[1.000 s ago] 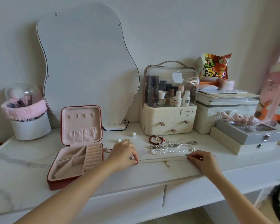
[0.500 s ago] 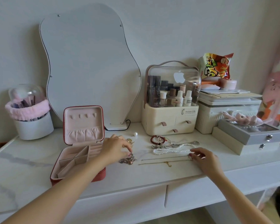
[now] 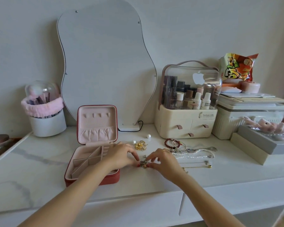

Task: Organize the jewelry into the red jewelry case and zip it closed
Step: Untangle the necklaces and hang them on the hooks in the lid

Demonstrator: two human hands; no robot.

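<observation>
- Left hand (image 3: 121,154) and right hand (image 3: 164,158) both pinch a small jewelry cluster (image 3: 143,163) on the tabletop (image 3: 39,169).
- Red jewelry case (image 3: 92,161) lies open, just left.

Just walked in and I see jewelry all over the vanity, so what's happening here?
A person is sorting jewelry into the red jewelry case, which sits open on the table with its compartments apparently empty. Both hands meet over a small dark tangle of jewelry beside the case: the left hand and right hand pinch at it. A gold piece, beaded bracelet, pearl necklace and thin chains await.
</observation>
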